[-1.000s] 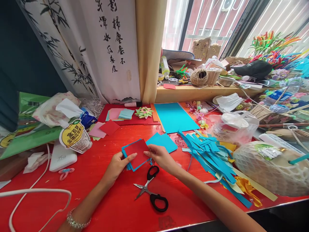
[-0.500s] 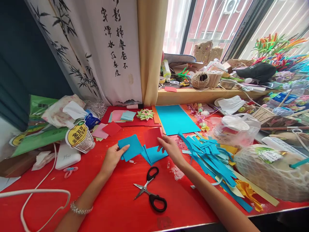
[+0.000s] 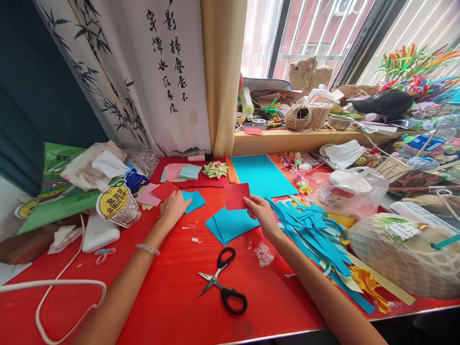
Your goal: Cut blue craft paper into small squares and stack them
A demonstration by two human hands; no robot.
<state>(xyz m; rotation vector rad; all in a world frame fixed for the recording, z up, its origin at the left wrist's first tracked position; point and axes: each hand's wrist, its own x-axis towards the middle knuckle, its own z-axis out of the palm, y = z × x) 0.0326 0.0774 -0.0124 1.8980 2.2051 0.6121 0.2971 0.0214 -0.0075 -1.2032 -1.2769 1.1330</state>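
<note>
— What is the right hand [image 3: 265, 218] holding?
— Its fingers are grasping a red square [image 3: 236, 196] by the far edge of fanned blue sheets [image 3: 232, 227] on the counter [image 3: 172, 282].
— And the left hand [image 3: 172, 207]?
— Its fingers are pinching blue paper [image 3: 196, 200] beside another red sheet [image 3: 165, 190], while open scissors [image 3: 214, 280] are lying nearer the person.

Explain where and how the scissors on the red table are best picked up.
Probably by the black handle loops, coming from the right: the scissors lie flat and open, with the loops toward the right and the pointed blades spread toward the left, so this approach avoids the tips.
</note>
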